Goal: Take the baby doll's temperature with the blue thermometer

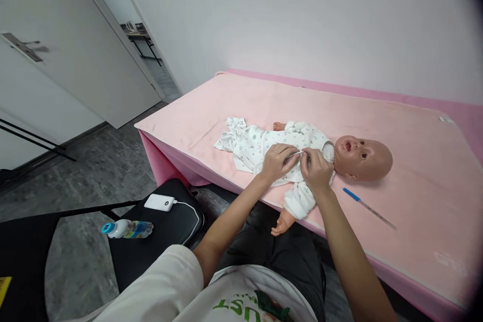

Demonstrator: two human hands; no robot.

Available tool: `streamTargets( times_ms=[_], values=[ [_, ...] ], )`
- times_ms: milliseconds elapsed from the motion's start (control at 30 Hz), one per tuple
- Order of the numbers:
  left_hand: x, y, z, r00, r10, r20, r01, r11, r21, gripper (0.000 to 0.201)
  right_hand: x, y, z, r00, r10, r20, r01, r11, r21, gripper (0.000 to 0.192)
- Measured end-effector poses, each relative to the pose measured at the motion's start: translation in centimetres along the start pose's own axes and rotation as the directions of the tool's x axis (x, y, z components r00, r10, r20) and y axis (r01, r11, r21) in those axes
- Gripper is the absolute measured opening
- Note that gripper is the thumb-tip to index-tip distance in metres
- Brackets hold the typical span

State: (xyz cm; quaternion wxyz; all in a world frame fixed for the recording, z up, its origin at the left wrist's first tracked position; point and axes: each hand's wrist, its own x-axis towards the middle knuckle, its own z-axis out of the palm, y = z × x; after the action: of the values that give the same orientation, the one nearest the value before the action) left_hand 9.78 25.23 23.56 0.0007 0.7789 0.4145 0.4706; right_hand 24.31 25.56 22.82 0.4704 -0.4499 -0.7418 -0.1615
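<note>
A baby doll (pixel 364 158) lies on its back on the pink-covered table, its head to the right. It wears a white patterned baby outfit (pixel 260 143) with long sleeves and legs. Over the doll's chest, my left hand (pixel 280 162) and my right hand (pixel 316 168) are close together, fingers pinched. Between their fingertips runs a thin white cloth tie (pixel 301 153), and each hand seems to hold part of it. The fingers cover much of the garment's front. One doll arm (pixel 284 222) hangs toward me over the table edge; the other points away, toward the wall.
A blue-handled thin stick (pixel 351 194) rests on the pink blanket (pixel 422 171) right of my right forearm. On the black chair (pixel 166 244) to the left are a white power bank (pixel 160 202) with a cable and a bottle (pixel 130 229) with a blue cap. A wall borders the table's far side.
</note>
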Motion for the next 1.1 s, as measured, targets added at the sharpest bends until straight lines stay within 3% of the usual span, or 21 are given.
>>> streamTargets(
  times_ms=[333, 700, 900, 1100],
  values=[
    [-0.4, -0.4, 0.3, 0.994, 0.024, -0.102, -0.025, 1.000, -0.011, 0.014, 0.0, -0.1, 0.1, 0.999, 0.027, -0.017, -0.027, 0.999, 0.043, 0.013],
    [0.0, 0.6, -0.6, 1.000, -0.010, 0.010, 0.010, 0.999, 0.052, 0.013, 0.2, -0.2, -0.2, 0.998, 0.054, -0.016, -0.053, 0.997, 0.063, 0.006],
    [0.0, 0.6, -0.5, 0.996, 0.003, 0.094, -0.015, 0.992, 0.128, 0.018, 0.1, -0.1, 0.0, 0.998, 0.048, -0.036, -0.046, 0.997, 0.066, 0.005],
    [0.1, 0.3, -0.1, 0.994, -0.012, 0.111, -0.006, 0.988, 0.157, 0.016, 0.1, -0.1, 0.1, 0.997, 0.068, -0.025, -0.066, 0.995, 0.080, 0.007]
  ],
)
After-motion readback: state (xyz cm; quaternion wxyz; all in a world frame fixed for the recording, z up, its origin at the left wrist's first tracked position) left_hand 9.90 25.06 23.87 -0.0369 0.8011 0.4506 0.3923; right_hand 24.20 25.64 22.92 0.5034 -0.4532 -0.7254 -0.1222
